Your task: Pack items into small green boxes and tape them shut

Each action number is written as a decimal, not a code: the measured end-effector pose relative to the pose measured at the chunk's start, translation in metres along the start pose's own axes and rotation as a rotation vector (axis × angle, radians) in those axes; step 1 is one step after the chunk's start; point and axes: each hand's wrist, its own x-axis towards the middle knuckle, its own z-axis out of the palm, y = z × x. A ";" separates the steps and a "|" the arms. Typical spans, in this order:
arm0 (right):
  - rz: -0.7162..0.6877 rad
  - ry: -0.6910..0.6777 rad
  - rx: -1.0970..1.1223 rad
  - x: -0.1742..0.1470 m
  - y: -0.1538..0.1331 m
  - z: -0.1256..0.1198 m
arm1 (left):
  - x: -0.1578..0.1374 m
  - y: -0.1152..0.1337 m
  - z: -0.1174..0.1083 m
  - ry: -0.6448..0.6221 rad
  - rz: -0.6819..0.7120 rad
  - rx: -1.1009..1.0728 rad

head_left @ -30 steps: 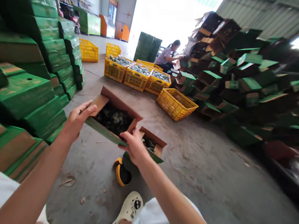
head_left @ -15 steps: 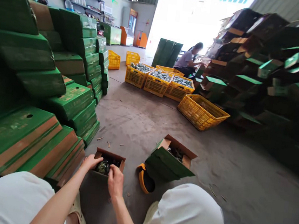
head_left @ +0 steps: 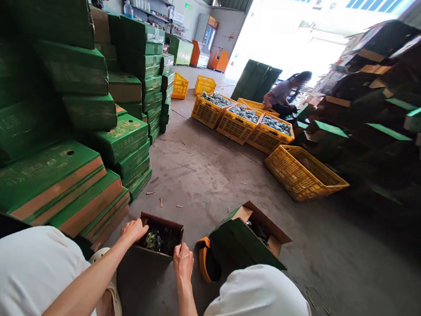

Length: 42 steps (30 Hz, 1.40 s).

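Between my knees an open cardboard box (head_left: 163, 219) stands on the floor. Dark green items in shiny clear wrapping (head_left: 154, 240) lie inside; their kind is hard to make out. My left hand (head_left: 135, 230) is closed over the box's left rim. At the right near corner, my right hand (head_left: 183, 260) grips the rim with fingers curled. Right of it rests a curved orange and black object (head_left: 206, 262). Beyond that, a second open green box (head_left: 249, 243) leans at a tilt, with dark items inside.
Stacks of green boxes (head_left: 123, 134) rise on my left. A yellow crate (head_left: 301, 179) sits tilted ahead to the right, near several crates (head_left: 238, 126) filled with wrapped items. Behind these a person (head_left: 283, 94) bends low. More boxes (head_left: 376, 139) are piled at the right.
My right hand has moved from the wrapped items to the box's right rim. My left hand stays at the left rim. The person in the back has leaned toward the crates. The view has shifted left.
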 end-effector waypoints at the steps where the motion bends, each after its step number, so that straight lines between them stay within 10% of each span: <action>1: 0.013 0.006 -0.042 -0.002 0.005 -0.003 | -0.002 0.000 0.000 -0.010 0.017 0.007; 5: 0.088 0.026 -0.180 -0.012 0.014 -0.022 | -0.003 0.007 0.007 -0.086 0.100 0.040; 9: -0.154 0.074 -0.157 -0.018 -0.006 -0.027 | -0.004 0.023 0.009 -0.155 0.184 0.064; 15: -0.085 -0.422 -0.208 -0.011 -0.028 -0.004 | -0.013 0.056 -0.018 -0.015 0.243 0.104; 20: 0.018 -0.293 -0.005 0.003 -0.014 -0.009 | -0.018 0.078 -0.014 -0.045 0.363 0.102; 29: 0.103 0.004 0.434 0.020 0.029 -0.036 | -0.037 0.074 0.059 -0.140 0.361 0.157; 42: 0.156 -0.144 0.444 0.005 0.023 -0.004 | -0.034 0.067 0.072 -0.085 0.348 0.181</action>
